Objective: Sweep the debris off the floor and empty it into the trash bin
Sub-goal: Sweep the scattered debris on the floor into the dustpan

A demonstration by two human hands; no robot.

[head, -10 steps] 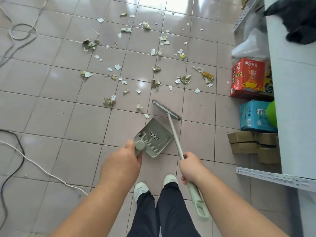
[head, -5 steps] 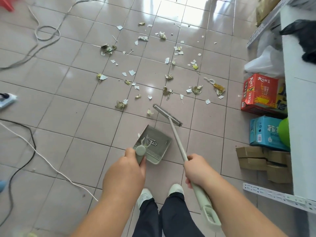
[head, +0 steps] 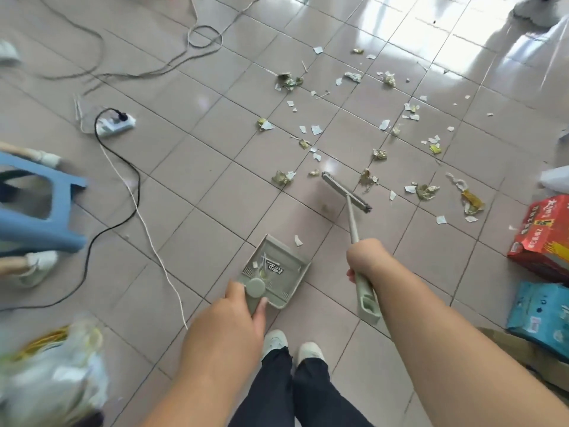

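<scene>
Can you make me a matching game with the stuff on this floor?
Things:
1. dustpan
2. broom
3. stool
4. power strip

Descriptions:
A. blue, at the left edge
B. white, with a black plug in it
C. gripped by the right hand
D. gripped by the left hand, a few scraps inside

Pairs: 1-D, 2-C, 3-A, 4-B

Left hand point(head: 229, 315) grips the dustpan point(head: 274, 269); right hand point(head: 365, 260) holds the broom point(head: 346, 192) beside scattered debris point(head: 426, 191) on the tiled floor point(head: 200, 195).
</scene>
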